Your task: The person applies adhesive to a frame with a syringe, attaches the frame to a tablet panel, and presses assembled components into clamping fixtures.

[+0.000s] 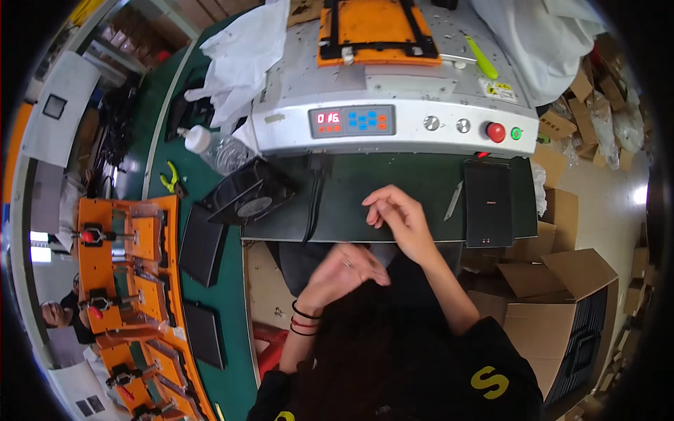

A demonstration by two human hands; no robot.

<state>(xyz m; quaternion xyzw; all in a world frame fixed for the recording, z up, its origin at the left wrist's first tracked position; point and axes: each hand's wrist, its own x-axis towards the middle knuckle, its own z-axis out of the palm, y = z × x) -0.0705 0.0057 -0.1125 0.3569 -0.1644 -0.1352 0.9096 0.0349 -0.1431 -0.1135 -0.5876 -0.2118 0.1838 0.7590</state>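
Seemingly between steps, left hand [347,270] and right hand [401,216] curl empty; taking the black rectangular panel [487,193] needs rightward reach.

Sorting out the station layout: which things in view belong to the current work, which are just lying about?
Probably in use, going by the left hand and right hand, both apparently empty:
- silver bench machine ahead
- orange plate fixture on it
- black rectangular panel
- utility knife

Probably lying about:
- white-capped clear bottle
- yellow-green pliers
- crumpled white sheet
- green-handled tool
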